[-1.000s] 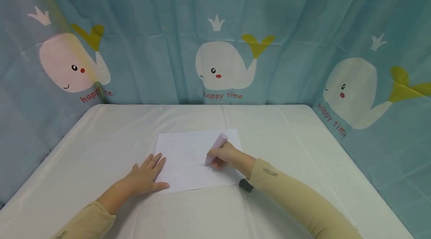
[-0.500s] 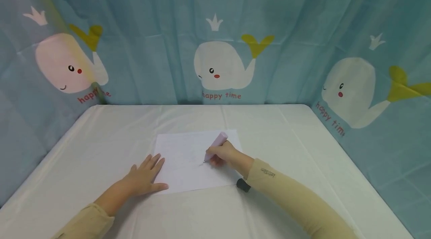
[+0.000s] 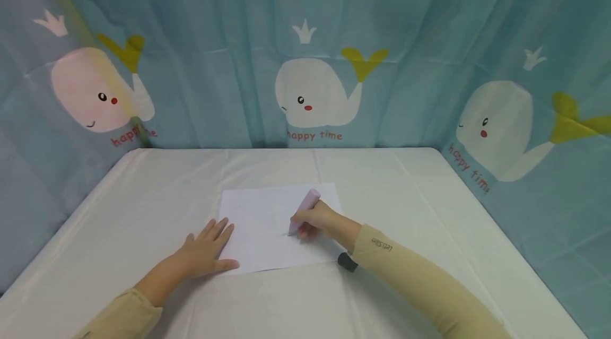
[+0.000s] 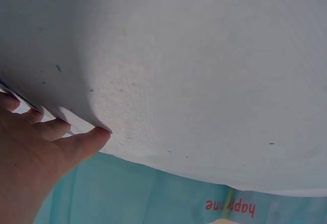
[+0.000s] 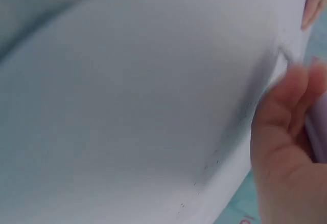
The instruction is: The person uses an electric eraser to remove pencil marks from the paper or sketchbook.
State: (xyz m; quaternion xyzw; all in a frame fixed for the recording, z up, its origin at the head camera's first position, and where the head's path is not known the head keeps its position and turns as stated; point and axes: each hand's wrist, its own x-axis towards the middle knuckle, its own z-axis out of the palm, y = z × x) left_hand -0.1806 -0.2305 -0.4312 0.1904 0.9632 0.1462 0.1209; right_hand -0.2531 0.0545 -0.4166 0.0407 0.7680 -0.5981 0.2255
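Note:
A sheet of white paper lies on the white-covered table. My left hand rests with spread fingers on the sheet's left edge, the thumb near its lower left corner. With my right hand I pinch a thick lilac pen, tilted, its thin tip at the middle of the paper beside a short faint mark. In the right wrist view the curled fingers of the right hand partly cover the lilac pen. The left wrist view shows the left hand at the paper's edge.
A small black cylinder lies by the paper's lower right corner, partly against the right sleeve. Behind the white table hangs a blue curtain printed with whales.
The pen's tip makes small shifts over the same spot, lately slightly toward me, and the right hand moves with it. My left hand stays in place on the paper.

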